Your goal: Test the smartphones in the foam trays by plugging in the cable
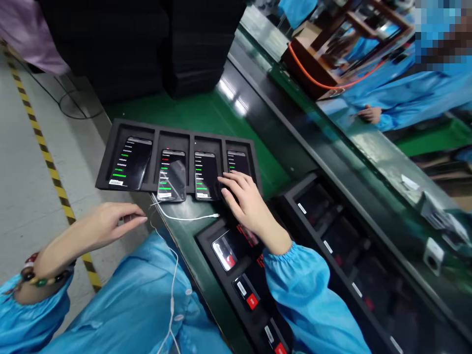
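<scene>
A: Behind the left fingers [132,225]?
B: Bracelet [42,282] at wrist: round beads, mixed dark, brown, green, yellowish. Farther back, left sleeve [40,317]: blue, creased.
A: Behind the right fingers [238,183]?
B: Right sleeve [309,285]: glossy blue, baggy, cuff [277,253] gathered.
A: Below, between both sets?
B: Gown [125,300], blue; pale round buttons [179,317].

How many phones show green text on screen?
4, along the far tray: leftmost phone, second phone, third phone, rightmost phone partly behind the right hand. More may be hidden.
</scene>
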`<state>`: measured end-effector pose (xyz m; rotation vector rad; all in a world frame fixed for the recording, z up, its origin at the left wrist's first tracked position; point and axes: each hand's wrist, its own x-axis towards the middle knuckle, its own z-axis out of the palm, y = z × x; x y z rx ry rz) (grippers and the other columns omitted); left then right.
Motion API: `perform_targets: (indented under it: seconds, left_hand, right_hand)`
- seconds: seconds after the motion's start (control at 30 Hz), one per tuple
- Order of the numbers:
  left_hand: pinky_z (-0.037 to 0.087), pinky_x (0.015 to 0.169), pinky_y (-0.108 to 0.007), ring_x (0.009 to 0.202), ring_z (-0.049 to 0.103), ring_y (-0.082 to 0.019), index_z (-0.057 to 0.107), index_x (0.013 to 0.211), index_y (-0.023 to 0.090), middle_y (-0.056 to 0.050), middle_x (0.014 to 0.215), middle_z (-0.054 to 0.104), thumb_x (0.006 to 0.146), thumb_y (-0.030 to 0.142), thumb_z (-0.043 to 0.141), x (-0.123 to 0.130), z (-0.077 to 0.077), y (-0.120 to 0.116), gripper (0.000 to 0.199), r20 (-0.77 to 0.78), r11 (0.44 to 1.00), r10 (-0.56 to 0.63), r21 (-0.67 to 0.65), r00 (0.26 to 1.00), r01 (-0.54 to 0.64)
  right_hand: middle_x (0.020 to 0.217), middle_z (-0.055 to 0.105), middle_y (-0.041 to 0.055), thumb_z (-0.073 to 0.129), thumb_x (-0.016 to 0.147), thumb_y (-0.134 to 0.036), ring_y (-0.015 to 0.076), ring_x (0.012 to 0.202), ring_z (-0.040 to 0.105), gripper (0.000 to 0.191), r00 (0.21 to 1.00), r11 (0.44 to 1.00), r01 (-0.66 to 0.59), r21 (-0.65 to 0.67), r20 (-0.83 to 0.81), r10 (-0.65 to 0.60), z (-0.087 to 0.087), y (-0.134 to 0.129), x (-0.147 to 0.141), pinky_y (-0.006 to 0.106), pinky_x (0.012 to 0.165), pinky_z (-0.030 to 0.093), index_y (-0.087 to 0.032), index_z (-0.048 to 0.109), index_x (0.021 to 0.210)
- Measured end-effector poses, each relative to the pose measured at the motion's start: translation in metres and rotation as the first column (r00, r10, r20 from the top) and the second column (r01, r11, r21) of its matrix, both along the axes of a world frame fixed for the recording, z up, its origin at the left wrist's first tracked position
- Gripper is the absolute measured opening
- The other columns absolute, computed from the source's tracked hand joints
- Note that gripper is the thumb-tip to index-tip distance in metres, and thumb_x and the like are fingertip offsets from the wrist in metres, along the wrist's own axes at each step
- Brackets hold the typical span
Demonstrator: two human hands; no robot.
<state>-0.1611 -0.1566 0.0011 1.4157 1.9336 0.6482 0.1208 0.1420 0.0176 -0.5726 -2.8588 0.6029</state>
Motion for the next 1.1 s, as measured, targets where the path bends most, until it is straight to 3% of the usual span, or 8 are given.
perform_targets:
  seconds: [0.17, 0.33, 0.47, 0.57, 0.77, 0.87, 0.97, 1.1]
  left_hand:
    - [0.045, 0.059, -0.030, 0.059, 0.067, -0.020, 0.080, 0.092, 0.025, -0.001, 0.072, 0.075, 0.107, 0.060, 0.055, 0.004, -0.017, -0.004, 0.045, -0.095, 0.997, 0.072, -0.010, 0.993, -0.073]
    - [0.051, 0.066, -0.029, 0.069, 0.072, -0.018, 0.078, 0.103, 0.022, -0.003, 0.085, 0.080, 0.114, 0.049, 0.054, 0.042, -0.040, 0.004, 0.038, -0.176, 0.955, 0.251, 0.204, 0.952, -0.215]
    - [0.058, 0.079, -0.032, 0.087, 0.076, -0.022, 0.078, 0.109, 0.020, -0.007, 0.095, 0.080, 0.116, 0.038, 0.056, 0.086, -0.052, 0.024, 0.029, -0.309, 0.923, 0.114, 0.386, 0.944, 0.015]
    - [0.060, 0.077, -0.035, 0.095, 0.079, -0.026, 0.075, 0.118, 0.018, -0.010, 0.103, 0.080, 0.114, 0.032, 0.062, 0.117, -0.042, 0.053, 0.019, -0.384, 0.963, -0.054, 0.223, 0.922, 0.149]
    - [0.059, 0.075, -0.039, 0.096, 0.079, -0.031, 0.069, 0.116, 0.011, -0.016, 0.104, 0.079, 0.111, 0.007, 0.050, 0.145, -0.013, 0.097, 0.020, -0.339, 0.988, -0.144, -0.093, 0.930, 0.119]
    - [0.059, 0.078, -0.041, 0.098, 0.076, -0.031, 0.068, 0.110, 0.013, -0.015, 0.105, 0.076, 0.113, 0.013, 0.051, 0.133, -0.012, 0.078, 0.018, -0.302, 0.994, -0.112, -0.037, 0.947, 0.106]
    - [0.058, 0.085, -0.042, 0.098, 0.070, -0.029, 0.065, 0.101, 0.016, -0.013, 0.103, 0.073, 0.117, 0.028, 0.051, 0.112, -0.015, 0.039, 0.025, -0.170, 0.979, -0.059, 0.185, 0.984, 0.090]
    - [0.058, 0.091, -0.035, 0.100, 0.073, -0.022, 0.064, 0.110, 0.019, -0.009, 0.107, 0.076, 0.119, 0.035, 0.052, 0.085, -0.026, -0.005, 0.022, 0.384, 0.912, -0.026, 0.387, 0.923, -0.136]
  right_hand:
    - [0.158, 0.065, 0.0133, 0.039, 0.119, -0.043, 0.0330, 0.158, 0.049, 0.049, 0.997, 0.997, -0.079, 0.000, 0.014, 0.079, 0.011, -0.015, -0.023, 0.058, 0.132, 0.044, -0.025, 0.068, 0.155]
    - [0.153, 0.068, 0.0143, 0.041, 0.119, -0.043, 0.0332, 0.151, 0.055, 0.047, 0.998, 0.998, -0.068, 0.009, -0.014, 0.068, 0.012, -0.021, -0.027, 0.056, 0.128, 0.048, -0.024, 0.069, 0.152]
    - [0.147, 0.071, 0.0151, 0.043, 0.120, -0.045, 0.0329, 0.143, 0.060, 0.045, 0.995, 0.998, -0.067, -0.002, -0.081, 0.067, 0.007, -0.025, -0.022, 0.057, 0.125, 0.050, -0.023, 0.070, 0.147]
    - [0.143, 0.073, 0.0151, 0.046, 0.119, -0.047, 0.0341, 0.137, 0.064, 0.042, 0.993, 0.999, -0.054, -0.006, -0.110, 0.053, 0.005, -0.028, -0.021, 0.059, 0.121, 0.052, -0.025, 0.070, 0.145]
    - [0.143, 0.073, 0.0148, 0.050, 0.118, -0.046, 0.0350, 0.137, 0.065, 0.039, 0.990, 0.999, -0.038, 0.019, -0.136, 0.040, 0.010, -0.032, -0.012, 0.061, 0.120, 0.053, -0.026, 0.069, 0.146]
    - [0.143, 0.073, 0.0143, 0.052, 0.118, -0.046, 0.0352, 0.137, 0.065, 0.038, 0.989, 1.000, 0.001, 0.023, -0.151, 0.003, 0.015, -0.029, -0.001, 0.061, 0.118, 0.054, -0.027, 0.070, 0.145]
    - [0.141, 0.074, 0.0137, 0.052, 0.118, -0.047, 0.0351, 0.137, 0.066, 0.037, 0.987, 0.999, 0.037, 0.019, -0.155, -0.033, 0.018, -0.026, 0.005, 0.060, 0.117, 0.055, -0.029, 0.071, 0.144]
    - [0.140, 0.074, 0.0141, 0.051, 0.117, -0.048, 0.0346, 0.137, 0.066, 0.038, 0.986, 1.000, 0.024, -0.014, -0.165, -0.026, 0.020, -0.030, -0.011, 0.059, 0.118, 0.055, -0.028, 0.072, 0.142]
